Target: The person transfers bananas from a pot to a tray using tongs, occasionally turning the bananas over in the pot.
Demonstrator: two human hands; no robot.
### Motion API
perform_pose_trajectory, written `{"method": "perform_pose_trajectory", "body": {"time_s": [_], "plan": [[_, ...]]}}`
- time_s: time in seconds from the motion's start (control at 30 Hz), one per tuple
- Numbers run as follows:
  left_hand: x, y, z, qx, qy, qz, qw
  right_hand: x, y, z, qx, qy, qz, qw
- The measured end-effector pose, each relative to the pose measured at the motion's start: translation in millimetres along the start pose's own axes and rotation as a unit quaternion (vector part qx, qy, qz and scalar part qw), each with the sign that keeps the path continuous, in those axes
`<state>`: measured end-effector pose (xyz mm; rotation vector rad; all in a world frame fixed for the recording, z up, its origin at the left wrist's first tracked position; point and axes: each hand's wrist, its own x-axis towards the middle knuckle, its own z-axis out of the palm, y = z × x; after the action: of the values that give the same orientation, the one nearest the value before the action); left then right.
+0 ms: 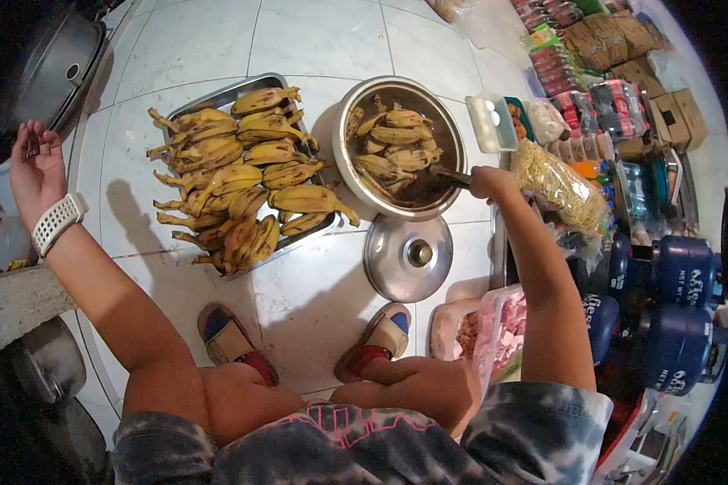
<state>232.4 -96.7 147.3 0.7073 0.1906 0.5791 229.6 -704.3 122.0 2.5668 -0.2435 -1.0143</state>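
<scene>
Many yellow-brown bananas lie heaped on a metal tray on the tiled floor. Right of it stands a round pot holding more bananas in dark liquid. My right hand is closed round the handle of a utensil, whose far end reaches into the pot beside the bananas. A metal lid with a knob lies on the floor just below the pot. My left hand is raised at the far left, palm up with fingers slightly curled, holding nothing, a white watch on the wrist.
At right are a container of eggs, a bag of noodles, packaged goods and blue gas cylinders. Tubs of cut meat stand near my right knee. Large dark pans and a ledge line the left.
</scene>
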Motion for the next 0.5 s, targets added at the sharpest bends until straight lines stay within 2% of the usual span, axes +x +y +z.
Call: {"method": "perform_pose_trajectory", "body": {"time_s": [0.07, 0.13, 0.23, 0.33, 0.4, 0.5], "plan": [[1.5, -5.1, 1.2, -0.004, -0.004, -0.008, 1.0, 7.9, -2.9, 14.8, -0.066, 0.083, -0.01, 0.994], [1.7, -11.4, 5.6, -0.007, -0.009, -0.013, 1.0, 9.5, -14.9, 16.1, -0.072, 0.053, 0.027, 0.996], [0.2, -21.1, 13.9, 0.013, -0.011, -0.016, 1.0, 22.5, -22.6, 27.0, -0.048, 0.051, 0.034, 0.997], [-10.3, -24.7, 23.6, -0.014, -0.041, -0.036, 0.998, 55.5, -18.2, 56.5, 0.0, 0.106, 0.036, 0.994], [-24.9, -27.0, 37.9, -0.003, -0.012, -0.006, 1.0, 55.9, -22.2, 60.3, 0.046, 0.103, 0.04, 0.993], [-37.8, -23.0, 45.8, 0.005, 0.012, 0.001, 1.0, 100.4, 0.3, 87.2, 0.144, 0.142, -0.049, 0.978]]}}
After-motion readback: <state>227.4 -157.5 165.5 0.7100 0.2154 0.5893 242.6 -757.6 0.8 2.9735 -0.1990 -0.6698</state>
